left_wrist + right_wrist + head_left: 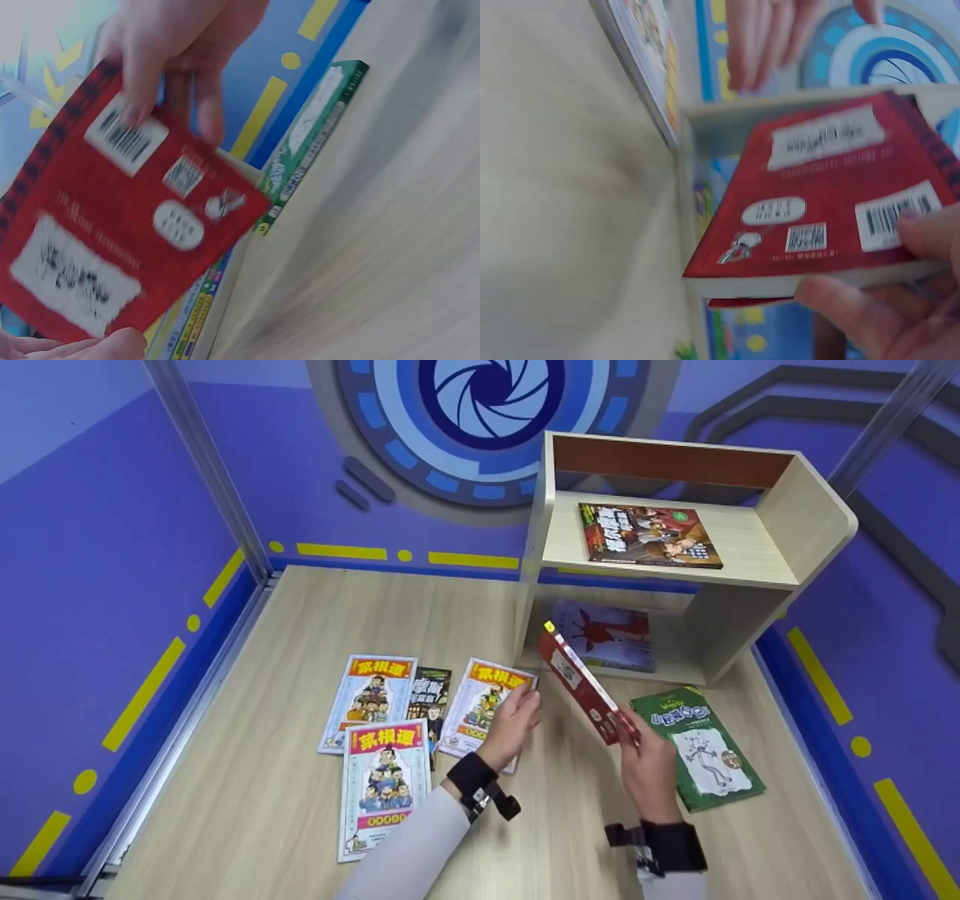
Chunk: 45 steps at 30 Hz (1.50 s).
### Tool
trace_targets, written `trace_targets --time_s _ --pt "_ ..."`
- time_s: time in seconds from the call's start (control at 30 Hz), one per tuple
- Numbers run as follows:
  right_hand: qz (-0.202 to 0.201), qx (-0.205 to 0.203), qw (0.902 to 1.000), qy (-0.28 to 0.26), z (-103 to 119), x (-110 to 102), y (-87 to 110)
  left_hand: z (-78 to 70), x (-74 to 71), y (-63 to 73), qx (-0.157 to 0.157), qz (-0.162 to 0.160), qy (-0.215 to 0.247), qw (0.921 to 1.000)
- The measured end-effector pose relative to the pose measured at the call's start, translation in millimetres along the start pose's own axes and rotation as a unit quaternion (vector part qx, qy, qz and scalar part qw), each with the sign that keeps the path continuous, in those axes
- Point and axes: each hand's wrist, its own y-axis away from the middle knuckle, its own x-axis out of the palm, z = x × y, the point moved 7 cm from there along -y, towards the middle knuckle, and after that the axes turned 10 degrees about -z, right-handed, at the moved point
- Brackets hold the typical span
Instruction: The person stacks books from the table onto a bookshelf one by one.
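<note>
Pointing forward-left lengthwise, red book point(583, 684)

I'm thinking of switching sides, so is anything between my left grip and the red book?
Nothing visible is: the head view shows an open gap between the left grip and the red book. The right grip holds the book's near end, and the green book lies on the other side, out of the path.
</note>
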Motion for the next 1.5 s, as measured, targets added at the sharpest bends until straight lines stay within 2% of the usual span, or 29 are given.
trace_targets --time_s 0.07,0.17,0.23,0.33,0.4,0.5,0.6,0.7,0.77,0.8,0.87,0.93,1.0,1.07,1.2,1.27,1.33,1.4,1.5 --pt "-0.012 -0.046 0.9988 0.010 7 -13 5.2 -5.0 -8.0 1.1 -0.010 -0.001 0.052 0.9986" --pt "-0.022 -0.131 0.9908 0.024 19 -28 13.5 -11.4 -17.6 4.4 -0.046 0.024 0.114 0.9921" --pt "-0.020 -0.188 0.9817 0.021 28 -33 19.5 -12.8 -22.4 8.3 -0.091 0.052 0.143 0.9841" --pt "-0.012 -0.251 0.9679 0.004 38 -39 28.1 -13.1 -29.2 16.8 -0.165 0.082 0.153 0.9708" --pt "-0.006 -0.270 0.9628 -0.008 41 -41 31.6 -14.9 -33.2 22.5 -0.197 0.089 0.149 0.9649" --pt "-0.010 -0.268 0.9630 -0.020 42 -44 32.3 -21.1 -37.1 27.3 -0.200 0.092 0.137 0.9658" --pt "-0.024 -0.226 0.9729 -0.042 36 -46 28.8 -28.1 -36.8 30.1 -0.174 0.109 0.126 0.9705" --pt "-0.014 -0.119 0.9901 -0.074 26 -43 24.5 -38.2 -34.4 32.3 -0.131 0.134 0.120 0.9749" --pt "0.010 -0.028 0.9946 -0.099 20 -38 24.1 -45.9 -32.2 34.0 -0.100 0.145 0.117 0.9774" --pt "0.024 0.018 0.9929 -0.115 17 -36 24.9 -50.0 -31.0 34.8 -0.084 0.146 0.115 0.9789" --pt "0.048 0.090 0.9832 -0.152 17 -32 26.6 -58.1 -28.6 35.8 -0.054 0.138 0.106 0.9833" --pt "0.067 0.141 0.9670 -0.202 19 -28 27.3 -66.2 -26.4 36.1 -0.018 0.120 0.089 0.9886" --pt "0.078 0.168 0.9520 -0.244 24 -25 26.3 -73.9 -25.0 35.8 0.018 0.092 0.069 0.9932" --pt "0.085 0.183 0.9389 -0.279 27 -26 23.6 -79.4 -22.6 35.0 0.044 0.063 0.050 0.9958" --pt "0.087 0.166 0.9333 -0.306 32 -33 17.0 -89.9 -19.9 35.4 0.106 0.007 0.011 0.9943" --pt "0.088 0.141 0.9330 -0.319 35 -38 13.4 -95.2 -17.7 36.6 0.140 -0.002 -0.012 0.9901" --pt "0.095 0.109 0.9300 -0.338 38 -43 9.5 -99.4 -14.5 36.8 0.169 0.012 -0.034 0.9850" --pt "0.103 0.072 0.9264 -0.355 44 -46 4.5 -102.8 -11.6 35.4 0.184 0.041 -0.046 0.9810" --pt "0.116 0.027 0.9179 -0.378 53 -50 -5.8 -107.5 -8.8 31.2 0.180 0.096 -0.051 0.9777"
